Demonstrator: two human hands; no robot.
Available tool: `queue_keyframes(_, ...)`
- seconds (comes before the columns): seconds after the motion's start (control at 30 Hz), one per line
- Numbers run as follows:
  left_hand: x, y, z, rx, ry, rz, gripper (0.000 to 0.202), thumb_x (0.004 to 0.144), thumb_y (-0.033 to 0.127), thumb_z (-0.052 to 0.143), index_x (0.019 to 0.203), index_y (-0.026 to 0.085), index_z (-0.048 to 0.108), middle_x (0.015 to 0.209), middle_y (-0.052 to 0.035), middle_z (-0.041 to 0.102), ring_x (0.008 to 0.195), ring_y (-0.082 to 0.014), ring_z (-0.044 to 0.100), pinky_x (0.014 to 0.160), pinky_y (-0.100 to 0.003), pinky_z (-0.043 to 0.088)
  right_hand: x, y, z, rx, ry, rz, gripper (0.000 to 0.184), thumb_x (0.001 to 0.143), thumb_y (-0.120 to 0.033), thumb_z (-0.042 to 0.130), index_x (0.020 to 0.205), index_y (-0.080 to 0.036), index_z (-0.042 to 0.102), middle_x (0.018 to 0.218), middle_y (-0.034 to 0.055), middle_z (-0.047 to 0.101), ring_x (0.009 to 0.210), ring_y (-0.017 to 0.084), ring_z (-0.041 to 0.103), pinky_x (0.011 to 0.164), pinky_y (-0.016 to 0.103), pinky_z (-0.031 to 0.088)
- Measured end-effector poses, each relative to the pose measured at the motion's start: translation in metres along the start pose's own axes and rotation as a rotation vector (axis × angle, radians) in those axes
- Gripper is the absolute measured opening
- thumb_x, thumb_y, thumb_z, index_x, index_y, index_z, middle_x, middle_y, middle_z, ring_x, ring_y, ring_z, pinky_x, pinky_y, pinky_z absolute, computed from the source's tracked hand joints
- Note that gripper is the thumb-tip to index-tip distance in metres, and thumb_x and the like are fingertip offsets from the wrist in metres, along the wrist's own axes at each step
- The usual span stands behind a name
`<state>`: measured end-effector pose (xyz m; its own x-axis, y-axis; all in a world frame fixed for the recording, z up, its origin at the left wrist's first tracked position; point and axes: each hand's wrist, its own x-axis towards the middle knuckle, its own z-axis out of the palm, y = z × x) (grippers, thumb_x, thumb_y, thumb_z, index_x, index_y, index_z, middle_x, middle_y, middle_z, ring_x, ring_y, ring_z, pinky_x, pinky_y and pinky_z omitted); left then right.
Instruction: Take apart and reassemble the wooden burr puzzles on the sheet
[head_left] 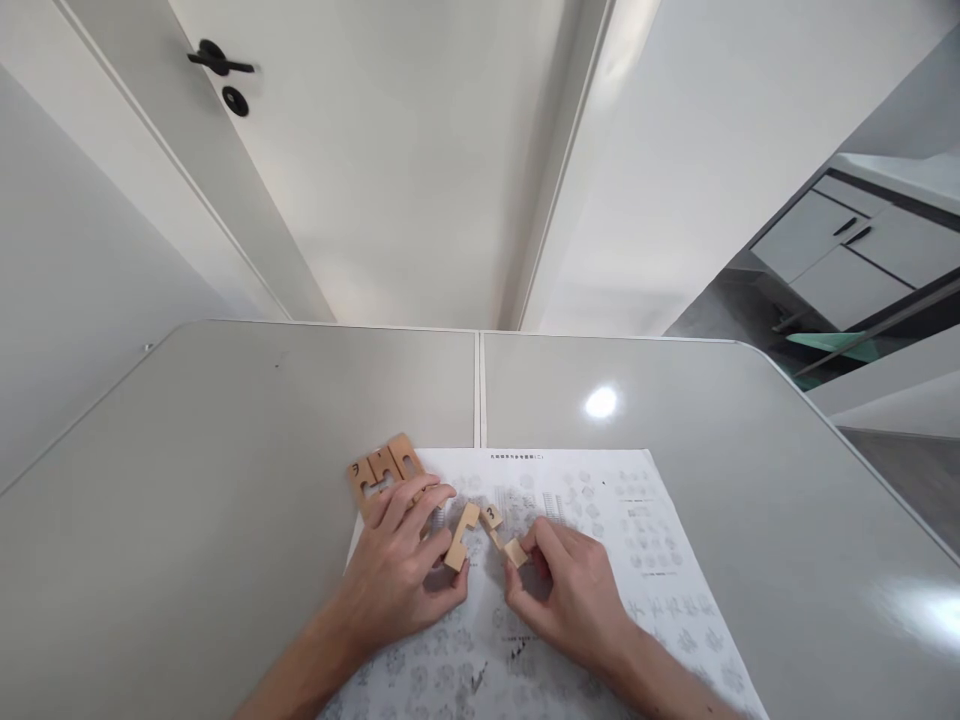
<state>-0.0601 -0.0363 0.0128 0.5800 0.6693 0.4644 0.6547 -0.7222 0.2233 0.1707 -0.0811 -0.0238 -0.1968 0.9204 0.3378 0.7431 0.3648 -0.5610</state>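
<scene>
Left fingers (pixel 437 548) pinch pale notched wooden block (pixel 460 534) | right fingers (pixel 547 543) pinch pale notched wooden piece marked 3 (pixel 497 538) | I judge skewed pressure could slip either

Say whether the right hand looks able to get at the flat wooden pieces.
Probably not directly: the left hand lies between, partly covering the flat pieces, and the right hand is pinching a notched block.

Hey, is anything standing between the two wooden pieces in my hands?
Nothing visible. The notched piece in your left hand and the piece marked 3 in your right hand nearly meet at their far ends. The other pieces lie by your left hand.
</scene>
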Motion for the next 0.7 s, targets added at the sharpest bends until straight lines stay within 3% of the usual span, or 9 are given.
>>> queue_keyframes(0.2,-0.0005,-0.0005,-0.0007,-0.014,-0.027,0.012,0.023,0.085,0.023,0.072,0.067,0.021,0.058,0.123,-0.0103,0.072,0.127,-0.0356,0.060,0.102,-0.053,0.049,-0.0008,-0.0014,0.0014,-0.031,-0.018,-0.064,0.022,0.083,-0.019,0.064,0.080,-0.026,0.043,0.067,-0.0017,0.056,0.057,0.017,0.052,0.056,0.029,0.033)
queue_keyframes(0.57,-0.0030,-0.0035,-0.0008,-0.049,-0.052,-0.031,0.015,0.080,0.030,0.072,0.081,0.021,0.060,0.123,-0.0142,0.071,0.129,-0.0390,0.058,0.106,-0.056,0.046,0.0002,0.0000,0.0010,-0.004,-0.080,-0.148,0.015,0.100,-0.030,0.066,0.090,-0.023,0.057,0.073,0.0015,0.063,0.066,0.020,0.059,0.062,0.033,0.040)
queue_keyframes(0.7,-0.0039,-0.0028,-0.0004,-0.077,-0.075,-0.033,0.034,0.080,0.035,0.073,0.108,0.018,0.065,0.134,-0.0174,0.067,0.135,-0.0414,0.054,0.109,-0.057,0.045,0.0009,0.0000,-0.0006,0.017,-0.138,-0.197,0.011,0.104,-0.031,0.064,0.107,-0.021,0.062,0.083,0.0052,0.068,0.074,0.023,0.062,0.066,0.034,0.046)
